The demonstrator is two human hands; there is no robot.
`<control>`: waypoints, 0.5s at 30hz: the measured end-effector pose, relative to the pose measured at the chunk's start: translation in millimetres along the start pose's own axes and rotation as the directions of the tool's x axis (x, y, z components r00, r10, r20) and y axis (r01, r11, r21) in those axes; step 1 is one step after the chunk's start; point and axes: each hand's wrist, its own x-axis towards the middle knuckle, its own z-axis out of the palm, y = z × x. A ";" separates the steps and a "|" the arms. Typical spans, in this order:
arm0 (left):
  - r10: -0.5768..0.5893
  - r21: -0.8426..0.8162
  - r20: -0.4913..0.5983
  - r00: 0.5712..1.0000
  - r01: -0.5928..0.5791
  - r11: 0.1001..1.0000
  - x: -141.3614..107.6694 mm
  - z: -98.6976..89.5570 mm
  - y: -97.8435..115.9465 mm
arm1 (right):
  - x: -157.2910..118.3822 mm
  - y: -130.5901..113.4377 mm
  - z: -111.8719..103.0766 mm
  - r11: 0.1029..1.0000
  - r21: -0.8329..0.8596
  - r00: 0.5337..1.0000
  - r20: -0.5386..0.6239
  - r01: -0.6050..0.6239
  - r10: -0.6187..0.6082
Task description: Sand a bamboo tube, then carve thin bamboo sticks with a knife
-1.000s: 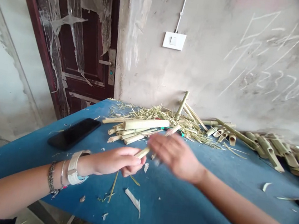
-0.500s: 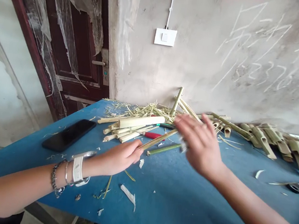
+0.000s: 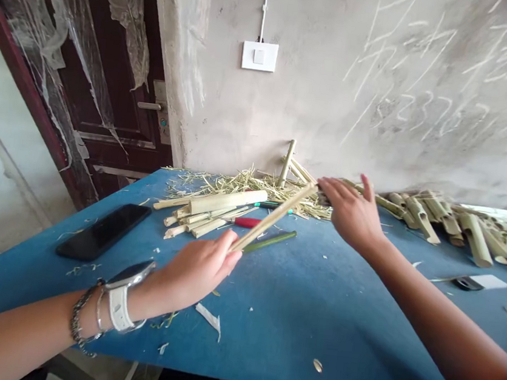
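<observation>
My left hand (image 3: 203,263), closed, grips the near end of a split bamboo strip (image 3: 273,218) that slants up and away over the table. At the strip's far end is my right hand (image 3: 354,210), its fingers pressed together and its thumb raised. Under those fingers shows a small dark grey piece (image 3: 324,197), too hidden to name. Below the strip lies a thin green bamboo stick (image 3: 275,240) on the blue table (image 3: 274,332). Just left of it are a red-handled tool (image 3: 247,222) and a stack of pale bamboo pieces (image 3: 229,200).
A black phone (image 3: 105,231) lies at the left. Bamboo shavings (image 3: 218,181) pile along the wall, with an upright bamboo piece (image 3: 287,163) among them. Cut bamboo tubes (image 3: 476,240) lie at the back right, behind a black-and-white-handled tool (image 3: 476,282). Scraps dot the tabletop.
My right hand, blurred over the strip before, is now at its far end. The strip's far end has risen. The camera view has shifted a little to the right.
</observation>
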 end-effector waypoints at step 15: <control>0.067 0.376 -0.133 0.989 -0.012 0.926 -11.5 -2.8 -10.9 | -13.9 5.3 12.5 0.996 0.012 0.990 0.104 -0.093 0.092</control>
